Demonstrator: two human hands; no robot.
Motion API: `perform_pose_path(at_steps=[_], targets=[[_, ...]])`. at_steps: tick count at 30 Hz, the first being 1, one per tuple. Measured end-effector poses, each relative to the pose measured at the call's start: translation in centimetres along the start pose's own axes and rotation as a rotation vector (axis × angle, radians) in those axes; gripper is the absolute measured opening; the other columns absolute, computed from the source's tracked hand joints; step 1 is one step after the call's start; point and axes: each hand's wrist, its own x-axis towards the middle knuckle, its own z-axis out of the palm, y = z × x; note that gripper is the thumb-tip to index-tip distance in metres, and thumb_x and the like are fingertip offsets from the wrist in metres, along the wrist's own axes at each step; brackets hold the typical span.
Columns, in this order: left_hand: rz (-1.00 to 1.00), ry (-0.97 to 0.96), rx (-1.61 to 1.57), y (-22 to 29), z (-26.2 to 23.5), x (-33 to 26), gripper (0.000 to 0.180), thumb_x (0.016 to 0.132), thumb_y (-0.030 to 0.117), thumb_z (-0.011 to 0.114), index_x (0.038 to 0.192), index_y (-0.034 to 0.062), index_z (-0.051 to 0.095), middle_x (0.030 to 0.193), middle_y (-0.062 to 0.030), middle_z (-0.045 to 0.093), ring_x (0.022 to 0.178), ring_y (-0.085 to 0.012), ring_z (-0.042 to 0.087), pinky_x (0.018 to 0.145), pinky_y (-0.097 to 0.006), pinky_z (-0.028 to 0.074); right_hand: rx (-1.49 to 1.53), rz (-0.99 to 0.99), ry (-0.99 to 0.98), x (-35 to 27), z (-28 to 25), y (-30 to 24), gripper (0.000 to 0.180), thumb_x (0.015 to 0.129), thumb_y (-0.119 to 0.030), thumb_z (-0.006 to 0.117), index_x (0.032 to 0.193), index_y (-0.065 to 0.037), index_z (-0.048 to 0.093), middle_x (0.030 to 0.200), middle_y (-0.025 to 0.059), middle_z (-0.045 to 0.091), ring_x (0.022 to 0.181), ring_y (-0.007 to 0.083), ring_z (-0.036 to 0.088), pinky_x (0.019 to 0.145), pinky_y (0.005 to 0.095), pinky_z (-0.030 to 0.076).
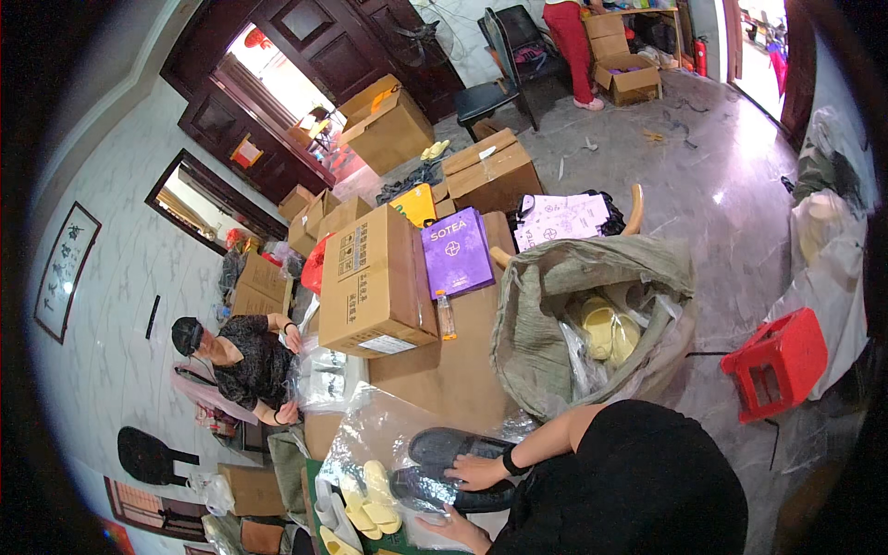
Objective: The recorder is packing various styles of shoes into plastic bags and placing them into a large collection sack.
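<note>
A pair of black slippers point(438, 448) lies on the work surface at the bottom centre, partly within a large clear plastic bag point(365, 421). My right hand point(479, 472), with a black band on the wrist, rests on the slippers, fingers stretched out over them. Below it, at the near edge of the slippers, my left hand point(460, 530) has its fingers closed on the bag's edge. Left of the bag, pale yellow slippers point(377, 498) and a grey slipper point(335, 511) lie on a green surface.
An open woven sack point(527, 356) holding wrapped yellow slippers point(606, 331) stands at centre right. Farther off are a large carton point(377, 287), purple packaging point(458, 250) and a small bottle point(446, 316). A co-worker point(250, 361) handles plastic packs at left. A red stool point(777, 363) is at right.
</note>
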Motion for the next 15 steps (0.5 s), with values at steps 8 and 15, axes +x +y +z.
perform_pose_path(at_steps=[8,15], targets=[[-0.511,-1.019,0.356,11.4,-7.8,1.8,0.034,0.081,0.036,0.055,0.097,0.0068,0.059,0.114,-0.0047,0.054,0.096,-0.0267,0.051,0.083,-0.039,0.041,0.146,0.084,-0.073,-0.3,0.6,0.3,0.048,0.087,-0.031,0.043,0.124,-0.002,0.038,0.089,0.0209,0.054,0.085,0.0354,0.05,0.074,0.0447,0.04],[-1.333,-0.895,-0.565,16.2,-7.5,0.7,0.027,0.073,0.011,0.063,0.092,-0.0073,0.057,0.082,-0.0178,0.06,0.081,-0.0242,0.057,0.075,-0.036,0.046,-0.193,0.138,0.126,2.7,2.7,-0.3,0.04,0.078,-0.026,0.05,0.112,-0.005,0.053,0.083,0.0193,0.055,0.085,0.0324,0.051,0.071,0.0417,0.042]])
